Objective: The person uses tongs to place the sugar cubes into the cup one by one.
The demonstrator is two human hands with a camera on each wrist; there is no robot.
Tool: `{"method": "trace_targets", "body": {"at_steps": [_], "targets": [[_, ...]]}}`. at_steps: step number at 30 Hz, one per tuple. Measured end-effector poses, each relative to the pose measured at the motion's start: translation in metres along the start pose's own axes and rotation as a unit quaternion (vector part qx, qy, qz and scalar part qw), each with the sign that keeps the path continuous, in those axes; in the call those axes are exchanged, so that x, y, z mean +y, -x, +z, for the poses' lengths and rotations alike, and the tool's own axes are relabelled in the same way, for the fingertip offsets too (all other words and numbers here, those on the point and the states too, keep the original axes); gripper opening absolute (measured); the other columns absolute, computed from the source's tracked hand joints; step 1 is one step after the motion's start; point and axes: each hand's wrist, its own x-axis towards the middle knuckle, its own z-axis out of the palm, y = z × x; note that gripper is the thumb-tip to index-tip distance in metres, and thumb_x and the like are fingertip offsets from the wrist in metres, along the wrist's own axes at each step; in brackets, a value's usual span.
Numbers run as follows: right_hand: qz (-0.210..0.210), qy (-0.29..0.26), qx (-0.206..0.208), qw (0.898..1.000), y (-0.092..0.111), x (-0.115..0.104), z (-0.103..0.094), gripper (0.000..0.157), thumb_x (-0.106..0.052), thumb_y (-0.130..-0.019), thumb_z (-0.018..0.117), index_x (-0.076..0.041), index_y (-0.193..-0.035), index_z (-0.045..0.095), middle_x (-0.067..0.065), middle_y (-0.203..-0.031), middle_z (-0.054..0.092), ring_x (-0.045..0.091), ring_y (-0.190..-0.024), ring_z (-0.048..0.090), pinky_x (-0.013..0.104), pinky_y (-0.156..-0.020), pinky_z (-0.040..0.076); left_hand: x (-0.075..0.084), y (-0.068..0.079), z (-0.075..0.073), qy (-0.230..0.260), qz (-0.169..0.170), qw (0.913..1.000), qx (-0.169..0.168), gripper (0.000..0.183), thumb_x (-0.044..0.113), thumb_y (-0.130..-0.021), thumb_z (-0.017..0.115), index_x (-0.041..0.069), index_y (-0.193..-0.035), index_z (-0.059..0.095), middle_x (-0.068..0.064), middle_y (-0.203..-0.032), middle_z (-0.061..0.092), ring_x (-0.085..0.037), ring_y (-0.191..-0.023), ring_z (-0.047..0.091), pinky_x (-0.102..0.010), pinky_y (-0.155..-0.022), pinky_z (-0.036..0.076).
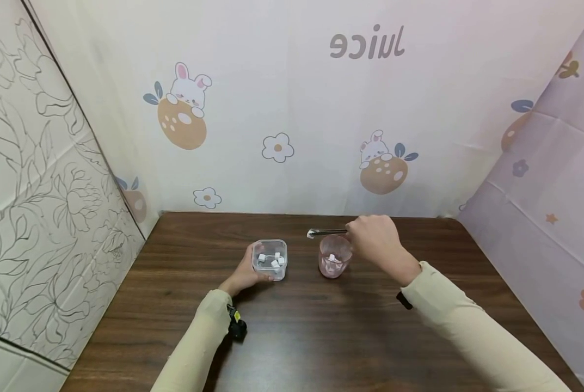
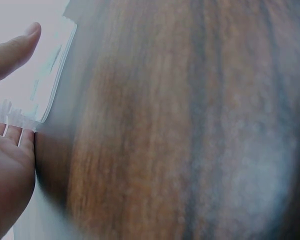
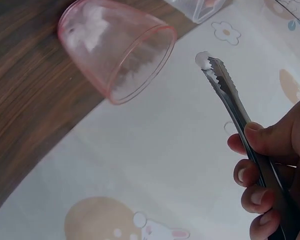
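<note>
in the head view, the left hand [image 1: 249, 270] is gripping a clear container [image 1: 270, 247] from its left side, the thumb reaching along the near edge. several white cubes [image 1: 275, 263] are lying inside. just to the right, a see-through pink cup [image 1: 327, 247] is standing upright on the dark wood table [image 1: 292, 337], with a loose cube [image 1: 332, 257] and other pale pieces showing inside. the right hand [image 1: 376, 239] is reaching in from the right and holding metal tongs [image 1: 328, 232] over the far side of the cup; the tips are pointing left, past the rim, and are clamping one small white cube [image 1: 311, 234] between cup and container. pale sleeves [image 1: 198, 326] are covering both forearms, and a black device [image 1: 236, 324] is sitting at the left wrist, bearing a yellow patch whose marking is too small to read. across the far cloth [image 1: 238, 109], grey lettering [image 1: 367, 43] is running backwards, spelling "juice" in mirror writing, above printed rabbits [image 1: 189, 92] that are hugging orange fruits.

in the left wrist view, the thumb is showing at one side of the clear container and the fingertips at another, the hand holding it between them; glare is washing out the contents.

in the right wrist view, the thumb and fingers are wrapping around the tongs, whose toothed ends are pinching the small white cube, apart from the cup's rim. a corner of the container is showing beyond the cup.
</note>
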Motion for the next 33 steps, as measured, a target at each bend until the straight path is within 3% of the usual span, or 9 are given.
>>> {"method": "trace_targets", "body": {"at_steps": [6, 15, 21, 26, 33], "targets": [[0.012, -0.008, -0.001, 1.0, 0.014, 0.012, 0.0, 0.035, -0.006, -0.072, 0.073, -0.018, -0.051, 0.048, -0.003, -0.045, 0.042, 0.014, -0.039, 0.032, 0.034, -0.034, 0.031, -0.01, -0.005, 0.001, -0.007, 0.0, 1.0, 0.004, 0.105, -0.007, -0.059, 0.084, 0.007, -0.144, 0.025, -0.022, -0.144, 0.037, -0.037, -0.129, 0.035, -0.05, -0.108, 0.022], [0.008, -0.004, -0.011, 1.0, 0.034, 0.021, 0.007, 0.041, -0.005, -0.073, 0.075, -0.019, -0.05, 0.043, -0.004, -0.045, 0.035, 0.012, -0.041, 0.027, 0.03, -0.036, 0.025, 0.014, 0.005, -0.002, 0.017, 0.016, 0.9997, -0.011, 0.102, -0.011, -0.06, 0.081, -0.004, -0.143, 0.022, -0.031, -0.143, 0.033, -0.046, -0.13, 0.03, -0.056, -0.108, 0.019], [-0.004, -0.002, -0.028, 1.0, 0.041, 0.021, 0.019, 0.043, -0.005, -0.064, 0.08, -0.02, -0.049, 0.043, -0.005, -0.045, 0.036, 0.01, -0.044, 0.024, 0.03, -0.036, 0.027, -0.007, -0.004, 0.0, -0.005, 0.0, 1.0, -0.001, 0.105, -0.006, -0.059, 0.084, 0.006, -0.144, 0.024, -0.023, -0.144, 0.036, -0.038, -0.129, 0.035, -0.051, -0.107, 0.022], [-0.017, 0.009, -0.031, 0.999, 0.04, 0.019, 0.031, 0.041, -0.005, -0.056, 0.081, -0.018, -0.048, 0.043, -0.005, -0.045, 0.037, 0.01, -0.044, 0.025, 0.031, -0.035, 0.03, -0.013, -0.006, 0.0, 0.0, -0.005, 1.0, 0.0, 0.106, -0.005, -0.059, 0.085, 0.007, -0.145, 0.025, -0.02, -0.145, 0.036, -0.036, -0.13, 0.034, -0.05, -0.108, 0.022], [-0.039, 0.033, -0.01, 0.999, 0.037, 0.016, 0.044, 0.05, -0.005, -0.053, 0.078, -0.019, -0.049, 0.031, -0.006, -0.048, 0.025, 0.011, -0.048, 0.019, 0.028, -0.037, 0.025, 0.006, 0.003, -0.002, 0.026, 0.007, 0.9996, -0.011, 0.103, -0.01, -0.06, 0.082, 0.0, -0.144, 0.023, -0.028, -0.144, 0.033, -0.042, -0.131, 0.031, -0.054, -0.107, 0.02]]}}
